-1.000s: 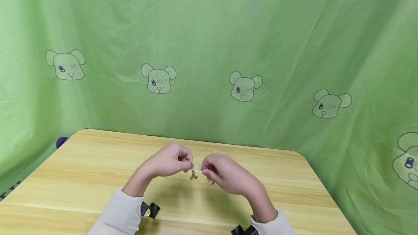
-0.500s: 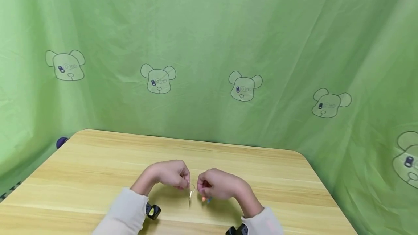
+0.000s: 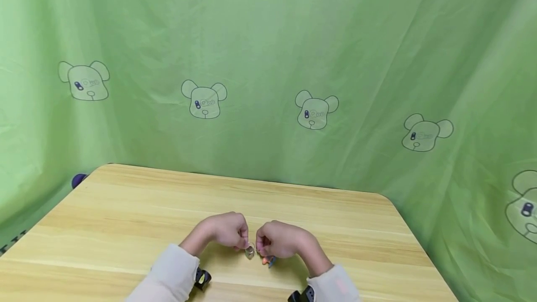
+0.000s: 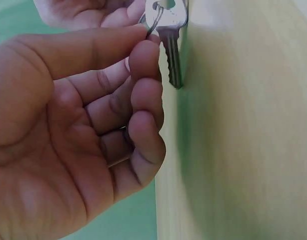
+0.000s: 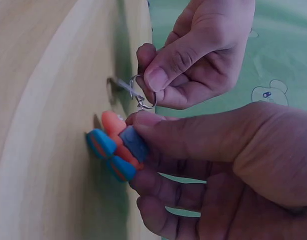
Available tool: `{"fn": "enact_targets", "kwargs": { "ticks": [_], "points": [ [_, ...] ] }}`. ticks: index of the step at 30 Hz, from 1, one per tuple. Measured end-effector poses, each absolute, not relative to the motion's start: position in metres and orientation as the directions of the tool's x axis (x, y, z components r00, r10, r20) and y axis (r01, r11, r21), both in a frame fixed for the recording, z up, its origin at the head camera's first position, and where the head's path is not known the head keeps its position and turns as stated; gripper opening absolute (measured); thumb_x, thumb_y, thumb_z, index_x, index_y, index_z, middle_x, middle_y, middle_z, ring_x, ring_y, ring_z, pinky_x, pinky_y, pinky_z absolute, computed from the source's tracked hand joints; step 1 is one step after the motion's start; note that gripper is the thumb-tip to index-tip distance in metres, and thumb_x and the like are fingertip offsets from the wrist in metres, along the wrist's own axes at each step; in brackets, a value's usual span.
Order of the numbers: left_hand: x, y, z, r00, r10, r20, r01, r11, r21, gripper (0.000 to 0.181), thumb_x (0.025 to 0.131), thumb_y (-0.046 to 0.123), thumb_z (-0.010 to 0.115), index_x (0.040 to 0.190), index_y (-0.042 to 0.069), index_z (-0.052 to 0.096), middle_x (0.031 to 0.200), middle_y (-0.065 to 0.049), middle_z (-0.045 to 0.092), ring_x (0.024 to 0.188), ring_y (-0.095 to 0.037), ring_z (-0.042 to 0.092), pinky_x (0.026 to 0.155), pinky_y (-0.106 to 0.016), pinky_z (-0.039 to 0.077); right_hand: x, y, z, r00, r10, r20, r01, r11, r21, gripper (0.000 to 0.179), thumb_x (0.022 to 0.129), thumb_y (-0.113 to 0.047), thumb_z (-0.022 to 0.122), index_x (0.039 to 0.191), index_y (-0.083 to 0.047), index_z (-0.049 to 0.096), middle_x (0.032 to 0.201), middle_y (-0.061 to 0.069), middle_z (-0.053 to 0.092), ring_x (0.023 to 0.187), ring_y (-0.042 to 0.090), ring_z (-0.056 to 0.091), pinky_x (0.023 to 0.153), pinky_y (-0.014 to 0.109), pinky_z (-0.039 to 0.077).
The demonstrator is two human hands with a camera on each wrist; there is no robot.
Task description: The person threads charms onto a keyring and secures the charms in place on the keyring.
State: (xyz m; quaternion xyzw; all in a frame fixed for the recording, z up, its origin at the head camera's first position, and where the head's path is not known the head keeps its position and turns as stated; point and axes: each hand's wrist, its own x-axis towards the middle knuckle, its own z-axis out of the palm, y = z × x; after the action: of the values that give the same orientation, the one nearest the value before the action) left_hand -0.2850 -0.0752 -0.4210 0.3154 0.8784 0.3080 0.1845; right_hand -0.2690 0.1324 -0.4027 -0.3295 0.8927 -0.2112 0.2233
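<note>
Thumb and index finger of my left hand (image 3: 230, 231) pinch a metal key ring (image 4: 154, 22). From that ring a silver key (image 4: 172, 57) hangs, its toothed blade pointing down towards the table. Close by on the right, my right hand (image 3: 280, 239) pinches the keychain just at the top of its charm, beside the ring. The charm (image 5: 113, 125) is a small orange toy figure with blue parts, dangling below the right fingertips. In the right wrist view the key is blurred and seen nearly edge-on; the exact link under the right thumb is hidden.
Both hands are above a light wooden table (image 3: 126, 199) with rounded far corners. Behind it hangs a green cloth (image 3: 251, 36) printed with bear heads. Small black cameras (image 3: 202, 278) sit at the wrists.
Both hands have come down and nearer the body, carrying the keychain lower over the table. The key has turned as it hangs. Each hand keeps its pinch.
</note>
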Motion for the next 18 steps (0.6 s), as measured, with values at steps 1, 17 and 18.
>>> {"fn": "enact_targets", "kwargs": {
  "ticks": [1, 17, 18],
  "points": [
    [-0.2848, -0.0743, -0.4216, -0.737, 0.664, -0.128, 0.446, 0.62, 0.646, 0.021, 0.088, 0.003, 0.071, 0.068, 0.011, 0.071, 0.057, 0.006, 0.061, 0.05, -0.005, 0.04, 0.05, -0.018, 0.031, -0.2698, 0.1328, -0.4038, -0.683, -0.683, -0.258, -0.494, 0.693, -0.526, 0.02, 0.094, 0.002, 0.069, 0.08, -0.012, 0.064, 0.07, -0.005, 0.065, 0.06, 0.003, 0.057, 0.057, 0.017, 0.044],
    [-0.2794, -0.0674, -0.4223, -0.785, 0.606, -0.13, 0.445, 0.697, 0.562, 0.037, 0.086, 0.007, 0.077, 0.054, 0.016, 0.061, 0.046, 0.011, 0.046, 0.046, -0.004, 0.035, 0.046, -0.019, 0.026, -0.2782, 0.1367, -0.413, -0.69, -0.677, -0.258, -0.457, 0.683, -0.57, 0.021, 0.093, 0.003, 0.069, 0.079, -0.011, 0.066, 0.068, -0.004, 0.067, 0.061, 0.006, 0.06, 0.057, 0.017, 0.042],
    [-0.2791, -0.0671, -0.4225, -0.79, 0.599, -0.126, 0.446, 0.704, 0.552, 0.041, 0.086, 0.007, 0.077, 0.051, 0.017, 0.057, 0.044, 0.012, 0.042, 0.045, -0.003, 0.033, 0.045, -0.019, 0.024, -0.2784, 0.1367, -0.413, -0.691, -0.676, -0.257, -0.456, 0.683, -0.571, 0.02, 0.093, 0.003, 0.069, 0.079, -0.011, 0.066, 0.069, -0.004, 0.067, 0.061, 0.006, 0.06, 0.058, 0.017, 0.043]
  ]
}}
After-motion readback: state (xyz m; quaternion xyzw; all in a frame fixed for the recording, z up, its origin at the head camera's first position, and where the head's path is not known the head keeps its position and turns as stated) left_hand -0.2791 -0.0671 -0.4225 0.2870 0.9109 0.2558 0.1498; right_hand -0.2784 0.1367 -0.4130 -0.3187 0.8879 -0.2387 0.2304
